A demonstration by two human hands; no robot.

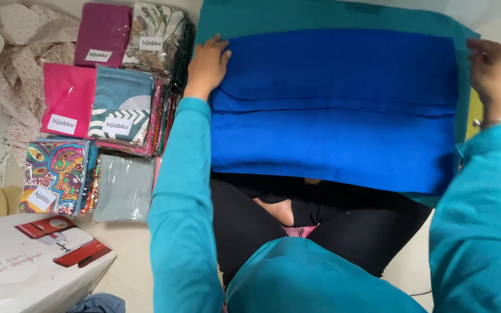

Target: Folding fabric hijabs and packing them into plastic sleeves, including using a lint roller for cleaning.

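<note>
A bright blue cloth (334,110), folded into a wide rectangle, lies flat on a larger teal cloth (273,17) in front of my crossed legs. My left hand (207,61) presses on the blue cloth's upper left corner, fingers spread over the edge. My right hand (491,66) pinches the upper right edge of the blue cloth, where it meets the teal one. Both arms wear teal sleeves. A fold line runs across the blue cloth about midway.
To the left lie several plastic-wrapped folded scarves: magenta (102,35), pink (68,98), floral (158,35), teal-patterned (122,104), multicoloured (53,174), grey-green (124,188). A dotted beige cloth (15,52) lies far left. A white sewing-machine box (30,261) sits at bottom left.
</note>
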